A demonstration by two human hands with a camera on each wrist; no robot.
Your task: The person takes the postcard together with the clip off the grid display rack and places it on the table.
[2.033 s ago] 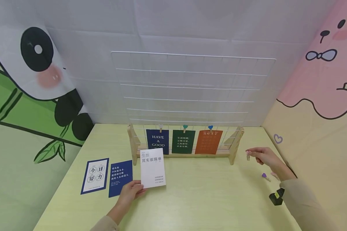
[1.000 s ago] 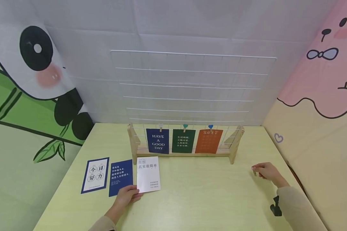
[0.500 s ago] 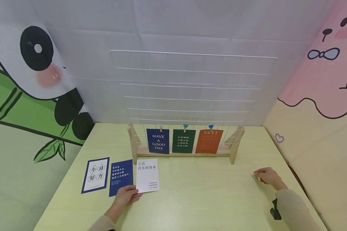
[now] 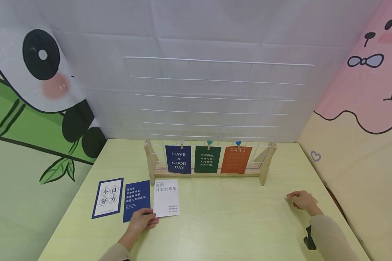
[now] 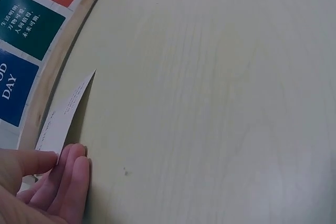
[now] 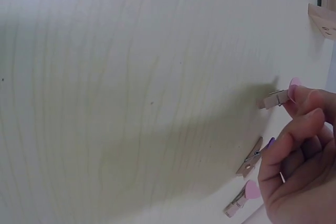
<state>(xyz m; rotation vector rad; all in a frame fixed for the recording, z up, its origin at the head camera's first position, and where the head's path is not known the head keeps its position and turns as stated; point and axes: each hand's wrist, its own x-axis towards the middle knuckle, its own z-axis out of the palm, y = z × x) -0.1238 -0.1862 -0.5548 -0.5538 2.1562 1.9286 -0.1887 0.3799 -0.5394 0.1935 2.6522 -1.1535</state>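
Note:
My left hand (image 4: 142, 222) pinches the lower left corner of a white card (image 4: 167, 198) with dark lettering. In the left wrist view the card (image 5: 67, 116) tilts up off the table, thumb on one face and fingers behind. At the right, my right hand (image 4: 303, 201) is low over the table. Its thumb and finger pinch a small wooden clothespin (image 6: 276, 98) with a pink decoration, seen in the right wrist view. Below it lie a clothespin with a purple top (image 6: 250, 160) and one with a pink top (image 6: 236, 203), partly beside the hand.
A white wire grid rack (image 4: 212, 98) on a wooden base (image 4: 209, 175) stands at the back. Clipped to it hang a blue card (image 4: 178, 159), a green card (image 4: 207, 159) and an orange card (image 4: 236, 160). Two more cards (image 4: 107, 198) (image 4: 136, 201) lie at left.
The white card came down and slightly left, away from the rack. My right hand moved toward me and lower with the clothespin. Over the last half second both hands have barely moved.

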